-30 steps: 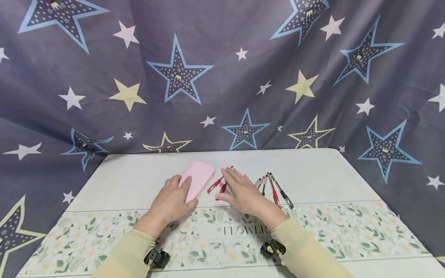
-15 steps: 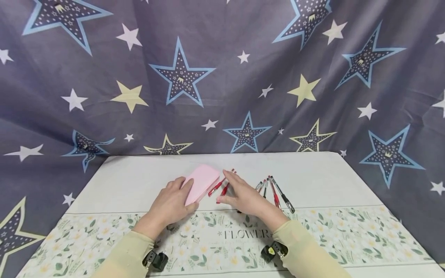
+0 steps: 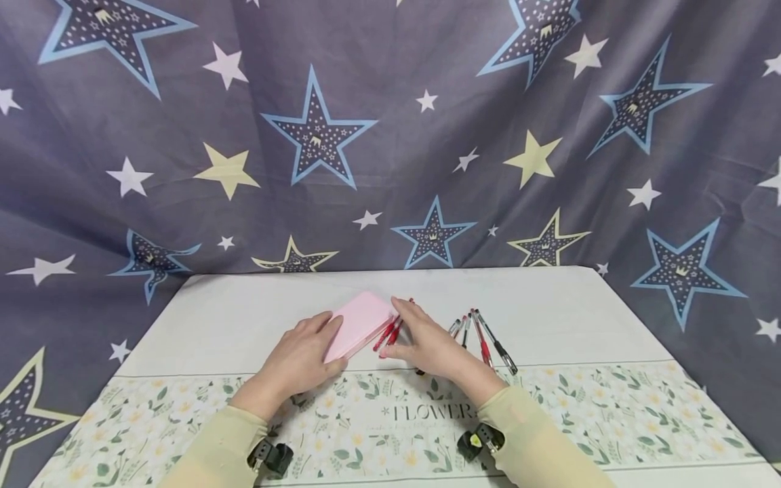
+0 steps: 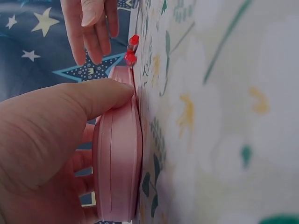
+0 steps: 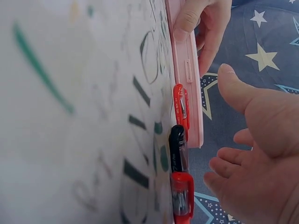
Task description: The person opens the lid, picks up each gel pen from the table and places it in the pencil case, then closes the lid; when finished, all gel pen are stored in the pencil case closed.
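Note:
My left hand (image 3: 297, 358) grips a pink hard-shell pencil case (image 3: 360, 325) that lies flat on the table. In the left wrist view, the thumb lies along the side of the pencil case (image 4: 119, 154), with the other fingers beyond it. My right hand (image 3: 424, 344) hovers with loosely spread fingers just right of two red pens (image 3: 384, 335). Nothing is held in it. The case's right edge is against or very near those pens. From the right wrist, a red pen (image 5: 181, 109) shows beside the case's latch side, with a black pen (image 5: 177, 147) nearer.
Right of my right hand, several red and black pens lie in a loose fan, among them a black pen (image 3: 497, 344). A white tablecloth (image 3: 244, 305) with a floral band covers the table. Behind it hangs a dark star-patterned curtain (image 3: 378, 169).
My left hand has slid and turned the pink pencil case rightward, up to the two red pens, which now lie closer together. The right hand stays almost in place.

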A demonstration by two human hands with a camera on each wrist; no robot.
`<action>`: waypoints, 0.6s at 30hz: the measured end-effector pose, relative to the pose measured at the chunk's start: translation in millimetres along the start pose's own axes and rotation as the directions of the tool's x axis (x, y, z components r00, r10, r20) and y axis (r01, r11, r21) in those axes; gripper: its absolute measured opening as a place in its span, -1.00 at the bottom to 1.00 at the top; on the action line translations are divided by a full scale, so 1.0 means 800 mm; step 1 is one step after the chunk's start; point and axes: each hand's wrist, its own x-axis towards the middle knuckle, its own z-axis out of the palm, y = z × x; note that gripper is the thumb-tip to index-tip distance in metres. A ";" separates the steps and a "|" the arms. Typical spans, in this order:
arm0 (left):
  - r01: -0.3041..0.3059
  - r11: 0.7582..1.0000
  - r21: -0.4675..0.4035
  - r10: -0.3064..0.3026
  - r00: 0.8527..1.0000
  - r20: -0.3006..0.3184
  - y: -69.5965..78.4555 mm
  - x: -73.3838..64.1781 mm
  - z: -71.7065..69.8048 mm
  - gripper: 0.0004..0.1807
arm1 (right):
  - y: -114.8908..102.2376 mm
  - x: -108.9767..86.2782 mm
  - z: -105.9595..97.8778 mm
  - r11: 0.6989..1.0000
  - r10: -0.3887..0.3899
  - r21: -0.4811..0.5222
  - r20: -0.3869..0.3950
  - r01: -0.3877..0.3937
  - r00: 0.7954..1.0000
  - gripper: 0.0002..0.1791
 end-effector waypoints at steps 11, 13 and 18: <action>-0.060 0.995 -0.084 0.062 0.998 0.017 -0.012 0.000 -0.001 -0.15 | -0.006 0.003 0.003 0.996 -0.087 -0.010 -0.018 0.087 0.996 0.05; -0.080 0.991 -0.107 0.082 0.996 0.017 -0.015 -0.001 -0.002 -0.16 | -0.007 0.004 0.003 0.995 -0.096 -0.018 -0.016 0.096 0.995 0.02; -0.102 0.982 -0.161 0.108 0.994 0.029 -0.024 0.000 -0.003 -0.17 | -0.009 0.006 0.005 0.994 -0.108 -0.029 -0.007 0.108 0.994 -0.04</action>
